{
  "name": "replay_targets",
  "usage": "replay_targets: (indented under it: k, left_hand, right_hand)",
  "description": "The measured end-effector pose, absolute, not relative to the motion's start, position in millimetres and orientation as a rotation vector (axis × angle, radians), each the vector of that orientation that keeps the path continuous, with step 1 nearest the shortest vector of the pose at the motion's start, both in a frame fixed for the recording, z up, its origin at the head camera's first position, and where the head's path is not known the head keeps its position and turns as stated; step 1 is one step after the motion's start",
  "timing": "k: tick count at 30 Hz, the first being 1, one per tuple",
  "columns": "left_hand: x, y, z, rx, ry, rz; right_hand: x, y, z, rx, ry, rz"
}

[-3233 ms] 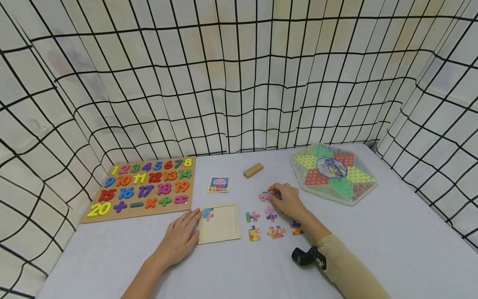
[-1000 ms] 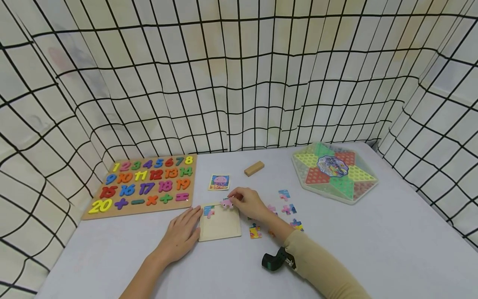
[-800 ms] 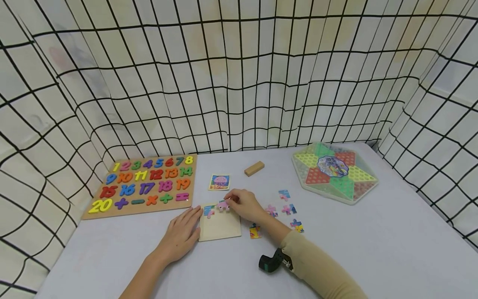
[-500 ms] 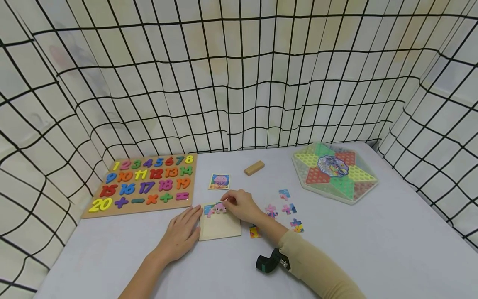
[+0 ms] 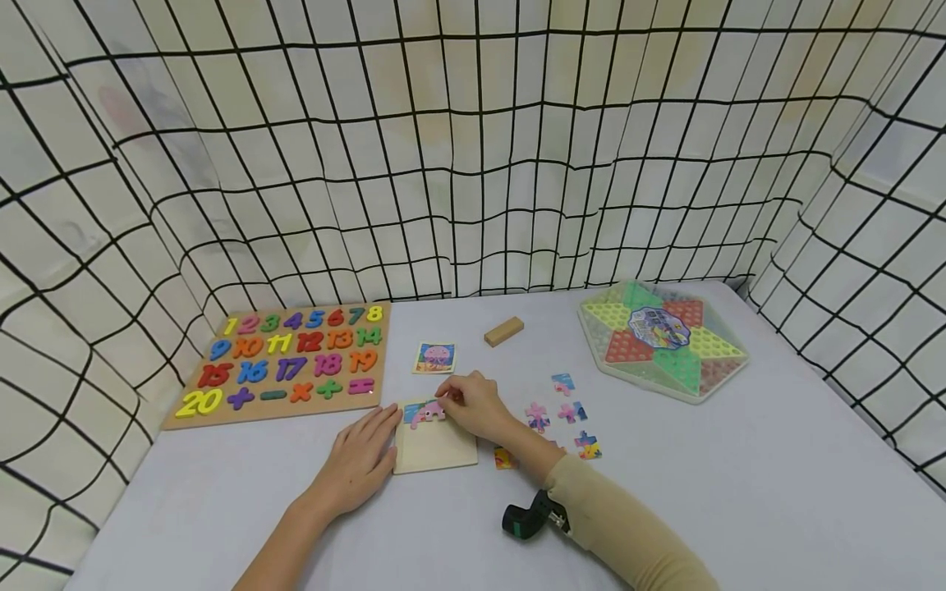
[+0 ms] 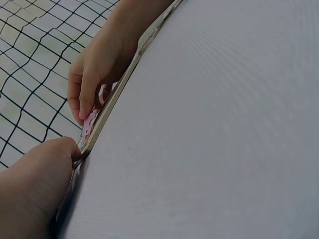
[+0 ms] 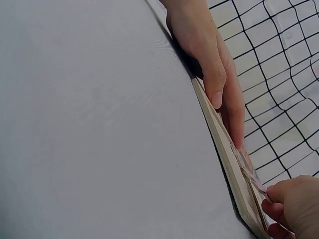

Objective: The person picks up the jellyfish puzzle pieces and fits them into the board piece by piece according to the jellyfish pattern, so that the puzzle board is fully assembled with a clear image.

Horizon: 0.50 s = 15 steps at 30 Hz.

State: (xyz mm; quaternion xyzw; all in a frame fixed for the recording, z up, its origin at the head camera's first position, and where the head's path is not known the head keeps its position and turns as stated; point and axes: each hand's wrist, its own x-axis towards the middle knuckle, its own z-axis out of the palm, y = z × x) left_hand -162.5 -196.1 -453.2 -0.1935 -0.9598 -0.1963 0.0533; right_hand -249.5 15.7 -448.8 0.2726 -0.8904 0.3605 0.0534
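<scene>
A square wooden puzzle tray lies flat before me on the white table. My left hand rests along its left edge, fingers fairly straight. In the tray's top left corner sits a blue-and-pink puzzle piece. Beside it, at the top edge, is a pink puzzle piece with a drawn eye, its right side pinched between thumb and fingertips of my right hand. From the right wrist view, this pink piece appears slightly tilted over the tray. Both hands and the piece also show in the left wrist view.
Several loose puzzle pieces lie right of the tray, partly behind my right forearm. Behind the tray are a small octopus picture card and a wooden block. A number board lies left; a hexagonal star game board lies back right.
My right hand took the pink piece from among the loose pieces, carried it left over the tray and brought it down beside the corner piece. My left hand stayed at the tray's edge.
</scene>
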Motion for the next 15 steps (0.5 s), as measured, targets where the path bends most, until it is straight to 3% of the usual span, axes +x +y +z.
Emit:
replay_targets:
  k: [15]
  left_hand:
    - [-162.9, -195.5, -452.4, -0.586, -2.912, -0.596]
  right_hand:
    - [-248.9, 12.7, -450.6, 0.814, -2.72, 0.957]
